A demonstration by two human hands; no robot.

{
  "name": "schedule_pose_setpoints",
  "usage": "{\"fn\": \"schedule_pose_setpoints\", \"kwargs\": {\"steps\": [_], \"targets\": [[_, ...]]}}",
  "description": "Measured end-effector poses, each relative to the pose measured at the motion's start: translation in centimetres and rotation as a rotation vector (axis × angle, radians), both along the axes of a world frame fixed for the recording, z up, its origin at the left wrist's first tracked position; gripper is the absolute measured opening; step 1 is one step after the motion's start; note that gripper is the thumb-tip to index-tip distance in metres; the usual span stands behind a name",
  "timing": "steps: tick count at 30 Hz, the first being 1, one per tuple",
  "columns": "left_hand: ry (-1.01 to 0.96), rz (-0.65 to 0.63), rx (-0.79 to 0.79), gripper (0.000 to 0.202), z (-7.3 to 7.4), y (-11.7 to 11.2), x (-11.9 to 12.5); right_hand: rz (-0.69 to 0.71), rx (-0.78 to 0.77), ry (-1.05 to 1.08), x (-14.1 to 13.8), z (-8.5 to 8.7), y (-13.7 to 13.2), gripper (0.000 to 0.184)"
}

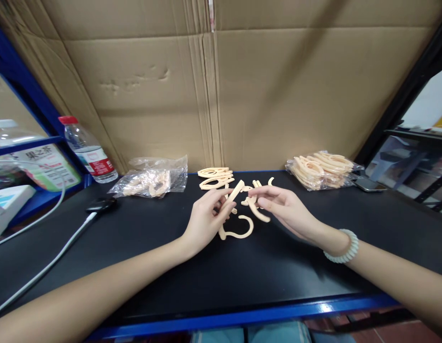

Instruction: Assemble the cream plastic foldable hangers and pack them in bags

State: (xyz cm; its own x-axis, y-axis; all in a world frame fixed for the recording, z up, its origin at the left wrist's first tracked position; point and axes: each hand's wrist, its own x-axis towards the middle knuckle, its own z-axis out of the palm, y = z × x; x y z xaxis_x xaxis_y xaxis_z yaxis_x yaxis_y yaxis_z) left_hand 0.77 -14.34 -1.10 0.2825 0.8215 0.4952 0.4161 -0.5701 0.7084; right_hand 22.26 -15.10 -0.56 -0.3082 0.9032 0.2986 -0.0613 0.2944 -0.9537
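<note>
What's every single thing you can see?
Table: 1, black with blue edge, middle
Cardboard: 1 backing, brown, behind table
Shelf: 1, blue, left
Rack: 1, black, right
Red-capped bottle: 1, clear, table's back left
White-capped bottle: 1, clear, shelf
Package: 1, white and green, shelf
Device: 1, white, shelf
Cables: 2, white, left
Gadget: 1, black, table's left
Phone: 1, dark, table's right
Bags: 2, clear around cream pieces, table's back left and right
Oval pieces: several, cream, table's back middle
Hook: 1, cream, middle
Small pieces: several, cream, behind hook
Straight piece: 1, cream, in left hand
Curved piece: 1, cream, at right hand
Bracelet: 1, pale green, right wrist
Left hand: 1, bare, middle
Right hand: 1, bare, middle, grip unclear
</note>
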Motion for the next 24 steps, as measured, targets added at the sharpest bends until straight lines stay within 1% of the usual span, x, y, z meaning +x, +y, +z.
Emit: {"fn": "schedule_pose_setpoints", "kwargs": {"steps": [2, 4, 5, 8, 11, 14, 18, 20, 22, 24], "targets": [[0.121, 0.029, 0.133, 0.035, -0.2, 0.3, -0.1, -0.07, -0.029, 0.021, 0.0, -0.1, 0.3, 0.026], [0.26, 0.049, 0.238, 0.037, -0.4, 0.5, -0.2, -0.088, -0.066, 0.002, -0.1, -0.2, 0.4, 0.028], [0.33, 0.059, 0.267, 0.038, -0.5, 0.6, -0.2, -0.071, -0.085, -0.025, -0.1, -0.3, 0.4, 0.028], [0.517, 0.086, 0.31, 0.039, -0.6, 0.6, -0.3, 0.039, -0.139, -0.125, -0.4, -0.4, 0.2, 0.031], [0.639, 0.039, 0.345, 0.04, -0.3, 0.5, -0.4, 0.106, -0.191, -0.165, -0.4, -0.6, 0.1, 0.037], [0.669, -0.052, 0.339, 0.04, 0.2, 0.3, -0.3, 0.165, -0.252, -0.165, -0.4, -0.8, 0.0, 0.04], [0.657, -0.123, 0.298, 0.025, 0.5, 0.1, 0.2, 0.25, -0.336, -0.225, -0.7, -0.5, -0.5, 0.043], [0.706, -0.136, 0.298, 0.023, 0.5, 0.0, 0.3, 0.228, -0.309, -0.303, -0.9, -0.2, -0.7, 0.04], [0.749, -0.146, 0.3, 0.023, 0.4, 0.0, 0.4, 0.168, -0.255, -0.385, -1.1, -0.1, -0.9, 0.034], [0.733, -0.162, 0.285, 0.021, 0.4, -0.1, 0.4, 0.113, -0.194, -0.45, -1.2, 0.0, -1.1, 0.03]]}}
